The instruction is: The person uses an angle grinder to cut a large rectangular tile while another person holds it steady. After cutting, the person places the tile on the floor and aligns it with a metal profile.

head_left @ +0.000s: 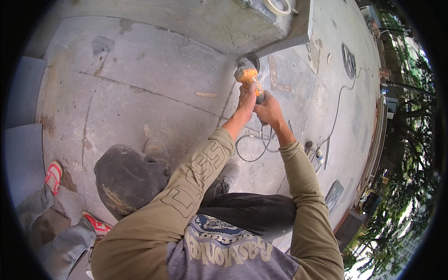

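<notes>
I squat with both arms stretched forward, gripping an orange and black angle grinder [248, 74]. My left hand [247, 97] wraps round the orange body, close behind the grinder's head. Behind it, my right hand [269, 110] is closed on the dark rear handle. The grinder's disc [253, 59] is at the lower edge of a concrete block [219, 30]; whether it touches cannot be told. Below my right hand a dark power cord [252, 160] loops over the floor.
A roll of tape [277, 6] lies on the block. Another cable [339, 98] runs along the right to a coil [348, 60]. A wood strip [206, 94] and a bottle [320, 154] are on the floor. At left, another person's red shoes [54, 177] show.
</notes>
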